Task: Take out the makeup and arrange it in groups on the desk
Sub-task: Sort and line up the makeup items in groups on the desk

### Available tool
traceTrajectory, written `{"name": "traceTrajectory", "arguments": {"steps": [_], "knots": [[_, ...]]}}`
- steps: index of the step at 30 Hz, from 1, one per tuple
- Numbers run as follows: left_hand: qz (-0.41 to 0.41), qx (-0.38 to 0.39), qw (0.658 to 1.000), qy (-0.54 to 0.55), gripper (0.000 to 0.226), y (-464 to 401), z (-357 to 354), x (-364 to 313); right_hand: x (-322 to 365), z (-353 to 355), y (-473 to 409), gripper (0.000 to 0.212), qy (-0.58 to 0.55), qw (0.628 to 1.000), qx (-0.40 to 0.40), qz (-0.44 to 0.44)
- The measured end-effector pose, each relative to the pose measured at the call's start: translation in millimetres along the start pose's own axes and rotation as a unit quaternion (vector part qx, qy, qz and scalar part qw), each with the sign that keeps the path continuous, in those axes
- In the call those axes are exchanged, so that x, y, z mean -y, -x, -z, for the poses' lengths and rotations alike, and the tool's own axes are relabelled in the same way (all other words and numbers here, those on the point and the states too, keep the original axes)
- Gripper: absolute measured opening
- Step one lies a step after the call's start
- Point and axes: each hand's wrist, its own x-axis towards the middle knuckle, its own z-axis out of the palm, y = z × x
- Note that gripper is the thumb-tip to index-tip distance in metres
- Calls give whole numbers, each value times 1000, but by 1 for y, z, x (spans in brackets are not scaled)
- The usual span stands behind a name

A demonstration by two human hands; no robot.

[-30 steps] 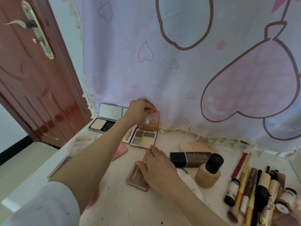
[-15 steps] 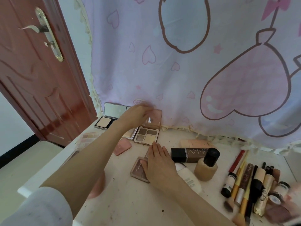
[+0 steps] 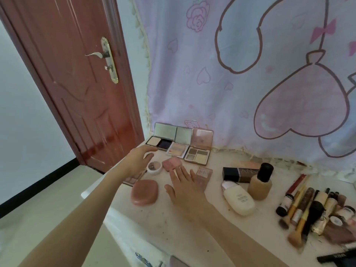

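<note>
Three open palettes lean against the curtain at the back: a powder compact [image 3: 160, 140], a striped highlighter palette [image 3: 178, 148] and a four-pan eyeshadow palette [image 3: 198, 154]. My left hand [image 3: 138, 160] hovers open, holding nothing, just in front of the compact and above a small white jar [image 3: 154, 167]. My right hand [image 3: 185, 187] lies flat with spread fingers on the desk [image 3: 192, 228], its fingertips by a closed pink compact [image 3: 172, 163] and a small pink palette [image 3: 203, 175]. A rounded pink case [image 3: 144, 192] sits left of that hand.
A dark foundation box [image 3: 240, 174], a beige bottle with black cap [image 3: 260, 184] and a cream tube [image 3: 238, 200] stand right of centre. Several brushes and tubes [image 3: 312, 207] lie at the right. A red-brown door [image 3: 77, 83] stands left; the desk's left edge is close to the case.
My left hand let go of the eyeshadow palette's lid and drew back to the left. My right hand lifted off the small pink palette and shifted left. The camera view turned leftward.
</note>
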Motion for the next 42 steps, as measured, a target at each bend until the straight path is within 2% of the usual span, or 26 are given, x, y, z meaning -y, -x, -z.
{"name": "traceTrajectory", "arguments": {"steps": [2,5,9,15,20,24,28,31,36,42], "knots": [[39,-7,999,-3,33,14,4,22,9,-4,-8,56,-7,1000,-3,19],[79,-11,997,1,34,21,8,49,15,-4,-27,61,5,999,-22,39],[81,7,997,6,36,7,4,70,20,2,-53,51,4,998,3,55],[101,65,993,-19,46,-34,-12,69,14,0,-65,51,-3,998,38,58],[147,13,988,-51,56,-50,-25,58,1,-1,-67,46,-3,999,13,53],[165,3,983,-81,59,-53,-31,53,-3,-4,-68,43,2,999,3,53],[167,-12,985,-43,54,-51,-29,52,-7,-6,-55,43,9,998,-5,65],[147,-64,987,18,51,-42,-24,48,-15,-9,-39,48,23,997,1,70],[127,-136,977,105,46,-9,-23,48,-21,-9,-9,84,26,997,-5,68],[141,-151,969,134,47,19,-38,41,-20,-7,18,91,10,998,-5,61]]}}
